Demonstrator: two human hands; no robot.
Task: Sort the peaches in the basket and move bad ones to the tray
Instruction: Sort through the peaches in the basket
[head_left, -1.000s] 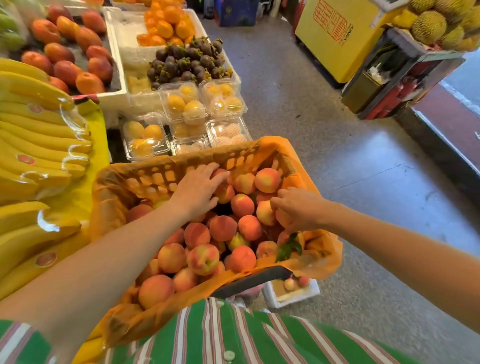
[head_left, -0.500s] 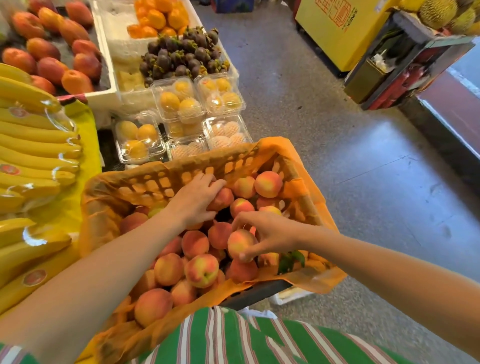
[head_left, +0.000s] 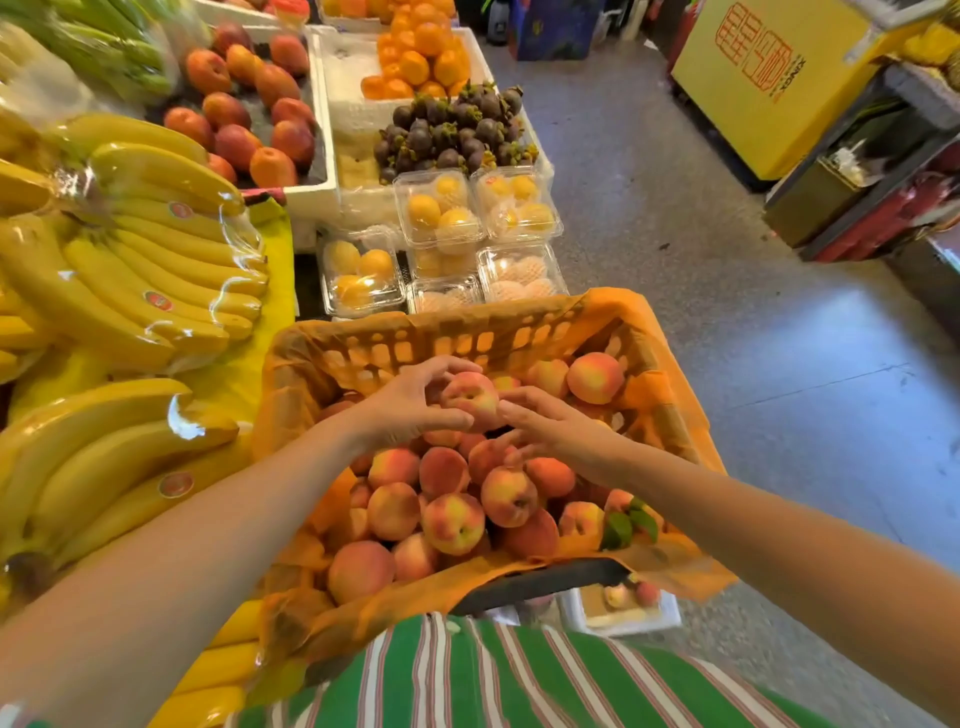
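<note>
An orange-lined plastic basket (head_left: 483, 338) stands in front of me, filled with several pink-yellow peaches (head_left: 452, 522). My left hand (head_left: 410, 402) grips one peach (head_left: 471, 399) lifted above the pile, fingers curled round its left side. My right hand (head_left: 553, 428) reaches to the same peach from the right, fingertips touching its lower right side. A small white tray (head_left: 621, 610) sits on the floor below the basket's near right corner, holding two small peaches.
Wrapped banana bunches (head_left: 140, 244) lie on a yellow surface to the left. Clear boxes of yellow fruit (head_left: 441, 213) stand behind the basket, with mangosteens (head_left: 452, 132), oranges and mangoes farther back. Grey floor runs along the right, with a yellow box (head_left: 769, 78).
My left hand has lifted a peach out of the back of the pile. My right hand let go of the peach it held and rose to meet the lifted one.
</note>
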